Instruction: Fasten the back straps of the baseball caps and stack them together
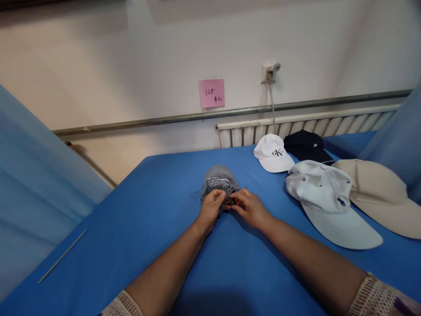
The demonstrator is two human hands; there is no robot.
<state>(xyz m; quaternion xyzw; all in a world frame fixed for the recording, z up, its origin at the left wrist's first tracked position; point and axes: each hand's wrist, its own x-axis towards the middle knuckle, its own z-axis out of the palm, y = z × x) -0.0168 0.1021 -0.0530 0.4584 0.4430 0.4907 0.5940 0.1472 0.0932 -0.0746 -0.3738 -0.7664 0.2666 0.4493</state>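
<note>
A grey baseball cap [222, 174] with white lettering on it lies on the blue-covered table, between my two hands. My left hand [212, 207] pinches the cap's near edge, thumb on top. On the right side of that edge, my right hand [250, 206] has its thumb and fingers closed on a small dark part that looks like the cap's strap or buckle. My fingers partly hide this part, so its exact form is unclear.
To the right lie a white cap [268, 151], a navy cap [304, 145], a pale cap [324, 188] and a beige cap [378, 188]. A thin stick [63, 255] rests at the left. Behind stand a radiator [256, 134] and a rail [177, 118]; curtains [29, 184] hang at the sides.
</note>
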